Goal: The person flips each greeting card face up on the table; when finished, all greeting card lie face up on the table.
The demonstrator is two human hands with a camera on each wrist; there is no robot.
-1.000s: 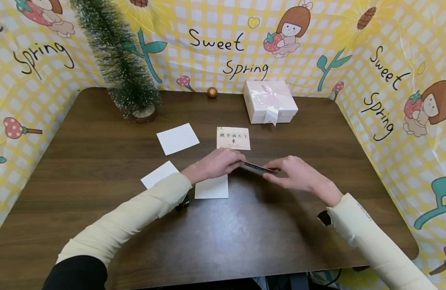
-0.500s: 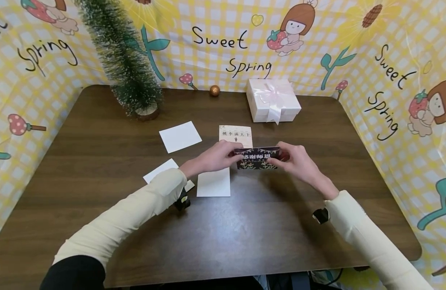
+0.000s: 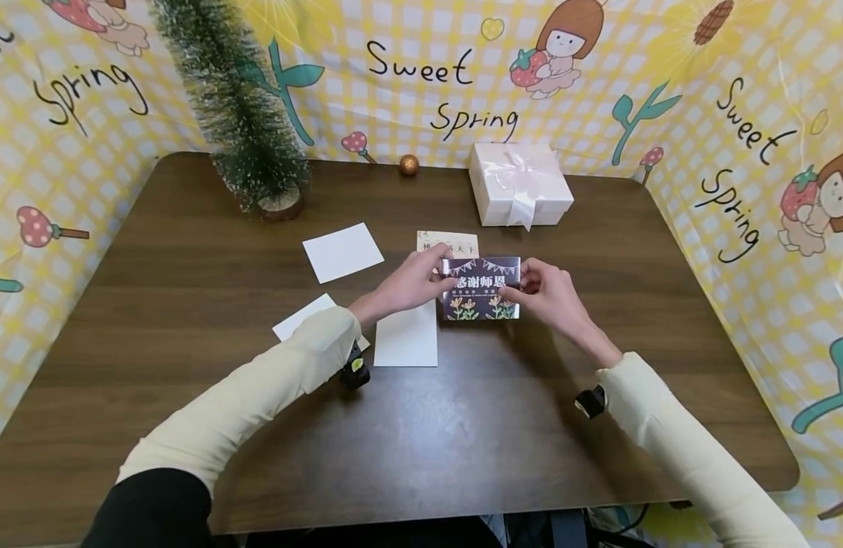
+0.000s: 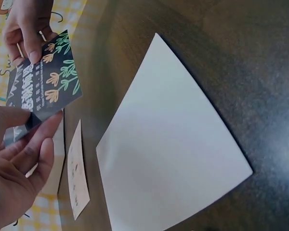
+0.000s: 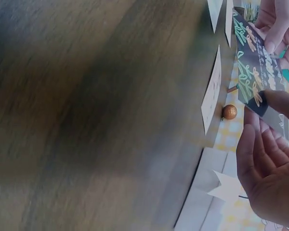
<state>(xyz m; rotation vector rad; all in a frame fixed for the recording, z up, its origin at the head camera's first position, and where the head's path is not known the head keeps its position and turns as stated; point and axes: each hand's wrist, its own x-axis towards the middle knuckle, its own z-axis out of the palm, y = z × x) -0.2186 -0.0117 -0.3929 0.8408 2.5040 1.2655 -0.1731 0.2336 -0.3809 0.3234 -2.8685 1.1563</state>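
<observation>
A dark greeting card (image 3: pixel 481 304) with white lettering, bunting and drawn flowers is held up between both hands over the table. My left hand (image 3: pixel 413 283) pinches its left edge, thumb on the printed face. At the opposite edge, my right hand (image 3: pixel 557 298) grips it the same way, as the right wrist view also shows, its thumb on the card (image 5: pixel 253 72). Below the left hand lies a white card (image 3: pixel 406 340). Just behind the hands is a cream card (image 3: pixel 462 242) with dark characters, partly covered by the held card and left hand.
Another white card (image 3: pixel 343 253) lies at left; one more (image 3: pixel 303 317) is partly under the left sleeve. A small frosted tree (image 3: pixel 257 144), a copper-coloured ball (image 3: pixel 409 165) and a white gift box (image 3: pixel 551 205) with a ribbon stand along the table's back.
The dark card was nearly edge-on; it has tilted up so its printed face shows towards the head camera. Both hands have moved slightly back with it, keeping their hold.
</observation>
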